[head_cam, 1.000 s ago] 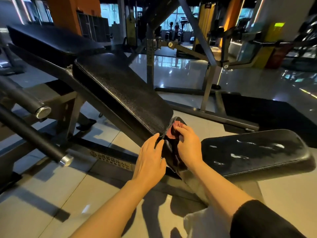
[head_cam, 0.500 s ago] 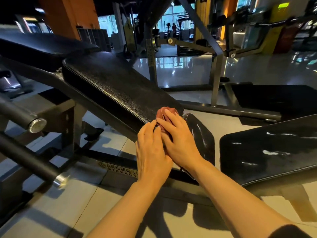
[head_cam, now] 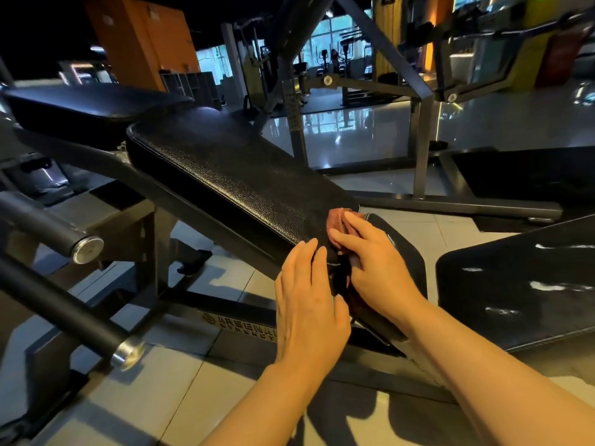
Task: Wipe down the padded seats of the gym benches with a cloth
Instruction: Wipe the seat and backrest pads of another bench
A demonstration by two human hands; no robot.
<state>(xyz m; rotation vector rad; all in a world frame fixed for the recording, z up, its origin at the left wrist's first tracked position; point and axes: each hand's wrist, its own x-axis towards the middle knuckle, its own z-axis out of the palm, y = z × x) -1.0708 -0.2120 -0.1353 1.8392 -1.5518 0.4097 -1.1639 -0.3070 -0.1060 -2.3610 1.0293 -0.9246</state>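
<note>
Pressing the cloth (head_cam: pixel 338 220) under our right hand (head_cam: pixel 376 262), fingers curled on it, we should wipe up the pad (head_cam: pixel 231 175) ahead; left hand (head_cam: pixel 309 304) lies flat, empty, steadying the edge.

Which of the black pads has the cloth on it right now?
The long inclined pad in the middle: the red cloth sits at its near lower end under the right hand. The streaked pad at right is untouched.
</note>
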